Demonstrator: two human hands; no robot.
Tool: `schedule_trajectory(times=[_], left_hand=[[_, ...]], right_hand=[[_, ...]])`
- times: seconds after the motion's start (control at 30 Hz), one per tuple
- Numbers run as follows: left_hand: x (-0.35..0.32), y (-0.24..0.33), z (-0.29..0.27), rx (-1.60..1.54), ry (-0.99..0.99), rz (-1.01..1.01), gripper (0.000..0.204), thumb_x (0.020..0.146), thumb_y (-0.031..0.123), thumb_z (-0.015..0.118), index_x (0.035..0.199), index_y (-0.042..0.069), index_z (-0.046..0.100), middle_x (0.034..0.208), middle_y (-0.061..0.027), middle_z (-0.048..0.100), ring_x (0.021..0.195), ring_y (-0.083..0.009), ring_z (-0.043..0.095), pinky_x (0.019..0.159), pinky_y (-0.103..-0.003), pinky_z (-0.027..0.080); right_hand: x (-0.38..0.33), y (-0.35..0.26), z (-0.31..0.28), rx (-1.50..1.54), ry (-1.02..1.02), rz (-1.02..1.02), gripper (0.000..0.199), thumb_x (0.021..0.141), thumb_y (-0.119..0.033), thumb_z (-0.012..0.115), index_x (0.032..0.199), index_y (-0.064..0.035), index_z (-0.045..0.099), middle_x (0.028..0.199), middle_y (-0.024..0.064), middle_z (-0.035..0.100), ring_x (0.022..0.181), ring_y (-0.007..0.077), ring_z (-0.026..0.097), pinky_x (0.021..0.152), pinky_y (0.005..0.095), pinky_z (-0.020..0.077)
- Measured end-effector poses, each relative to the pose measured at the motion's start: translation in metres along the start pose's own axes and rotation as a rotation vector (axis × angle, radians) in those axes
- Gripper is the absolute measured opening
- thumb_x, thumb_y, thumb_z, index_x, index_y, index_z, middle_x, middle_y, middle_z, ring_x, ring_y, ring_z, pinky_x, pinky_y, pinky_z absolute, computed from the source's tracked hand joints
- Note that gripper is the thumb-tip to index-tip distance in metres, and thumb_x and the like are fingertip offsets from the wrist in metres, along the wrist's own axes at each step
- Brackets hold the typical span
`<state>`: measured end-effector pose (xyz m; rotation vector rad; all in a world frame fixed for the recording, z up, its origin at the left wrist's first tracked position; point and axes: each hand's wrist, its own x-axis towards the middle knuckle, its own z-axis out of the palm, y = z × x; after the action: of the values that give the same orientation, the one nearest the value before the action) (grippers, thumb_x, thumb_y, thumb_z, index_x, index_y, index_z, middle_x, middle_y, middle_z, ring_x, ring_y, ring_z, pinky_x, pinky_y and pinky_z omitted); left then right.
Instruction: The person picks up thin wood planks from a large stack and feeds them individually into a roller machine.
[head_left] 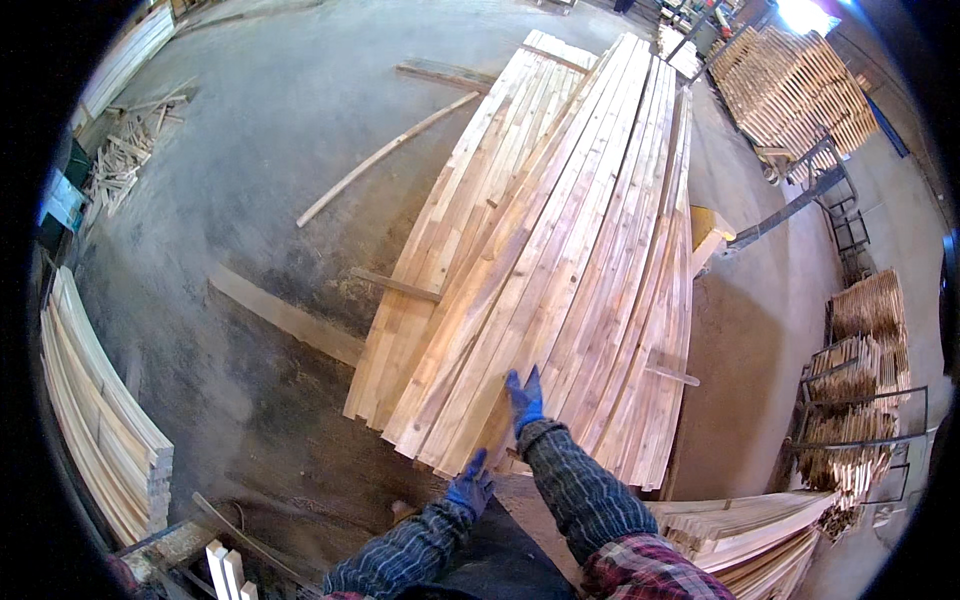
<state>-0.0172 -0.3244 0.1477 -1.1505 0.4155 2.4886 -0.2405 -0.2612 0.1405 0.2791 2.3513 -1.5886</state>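
A wide stack of long wooden boards lies lengthwise in front of me, its near ends toward my body. My right hand, in a blue glove, is over the boards close to the near end, with thumb and fingers spread apart. My left hand, also gloved in blue, is at the near board ends, left of and nearer than the right. Its fingers look stretched and apart. I cannot make out any board gripped in either hand; contact with the wood under them is partly hidden.
Thin cross sticks jut from the stack's sides. A loose wooden strip lies on the floor at left. Bundled boards stand at far left, another pile at near right. Metal racks with stacked wood line the right.
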Motion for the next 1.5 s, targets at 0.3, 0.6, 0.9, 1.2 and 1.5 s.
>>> schedule_trajectory(times=[0.3,0.6,0.9,1.2,1.5], left_hand=[[0.003,0.015,0.045,-0.499,0.396,-0.086,0.040,0.083,0.032,0.069,0.120,0.027,0.055,0.131,-0.0056,0.045,0.115,-0.0247,0.046,0.094,-0.044,0.046],[-0.026,0.029,0.119,-0.377,0.020,-0.058,0.040,0.092,0.019,0.058,0.128,0.008,0.044,0.134,-0.0114,0.046,0.119,-0.0299,0.049,0.102,-0.048,0.043],[-0.011,0.014,0.074,0.206,0.290,0.306,0.052,0.084,0.034,0.068,0.124,0.005,0.051,0.111,-0.0099,0.059,0.099,-0.0242,0.056,0.088,-0.037,0.044],[0.034,-0.007,0.059,0.035,0.281,0.462,0.056,0.079,0.024,0.071,0.129,0.012,0.048,0.107,-0.0128,0.058,0.096,-0.0220,0.057,0.082,-0.039,0.046],[-0.005,0.018,0.096,0.161,0.281,0.018,0.061,0.076,0.060,0.065,0.121,0.022,0.050,0.108,-0.0057,0.059,0.080,-0.0223,0.062,0.064,-0.037,0.052]], right_hand=[[-0.010,-0.011,0.006,0.069,-0.020,0.005,0.076,0.086,-0.024,0.064,0.144,0.0022,0.021,0.144,0.0199,0.034,0.132,0.0277,0.035,0.107,0.0308,0.0290],[0.007,-0.014,-0.019,0.661,-0.104,0.361,0.068,0.084,-0.023,0.066,0.142,-0.0060,0.033,0.136,0.0117,0.047,0.119,0.0252,0.049,0.102,0.0355,0.0378],[0.044,0.059,-0.026,0.810,-0.177,0.359,0.054,0.083,-0.026,0.066,0.131,-0.0052,0.050,0.134,0.0041,0.050,0.128,0.0204,0.041,0.110,0.0340,0.0274],[0.018,-0.010,-0.037,0.482,-0.117,0.537,0.082,0.081,-0.051,0.065,0.142,-0.0068,0.033,0.142,0.0106,0.039,0.131,0.0233,0.035,0.108,0.0366,0.0300],[-0.020,-0.036,-0.081,0.667,-0.213,0.544,0.065,0.084,-0.045,0.065,0.131,-0.0051,0.045,0.124,0.0093,0.054,0.109,0.0226,0.054,0.093,0.0360,0.0453]])
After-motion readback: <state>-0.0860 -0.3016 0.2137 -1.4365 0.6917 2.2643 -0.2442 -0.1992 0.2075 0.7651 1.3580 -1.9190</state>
